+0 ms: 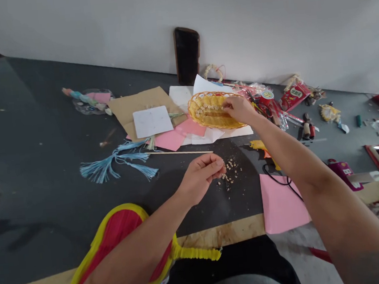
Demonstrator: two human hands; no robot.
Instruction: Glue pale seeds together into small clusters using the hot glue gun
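My left hand (203, 176) is closed, thumb pressed to fingers, over the dark table beside a scatter of small pale bits (232, 170); whatever it holds is hidden. My right hand (237, 109) reaches over the right part of a yellow wicker basket (214, 121), its fingertips pinched together; what is between them is too small to tell. More pale bits (203, 110) lie in the basket's left part. Just above my left hand lies a thin stick (184, 152), its left end near blue tassels (111, 164).
A phone (188, 55) leans on the wall. Pink and white papers lie under the basket, with brown paper (138, 101) at left. A yellow glue gun (260, 145) with a black cord lies below my right forearm. A red and yellow fan-shaped piece (123, 224) sits at the front edge.
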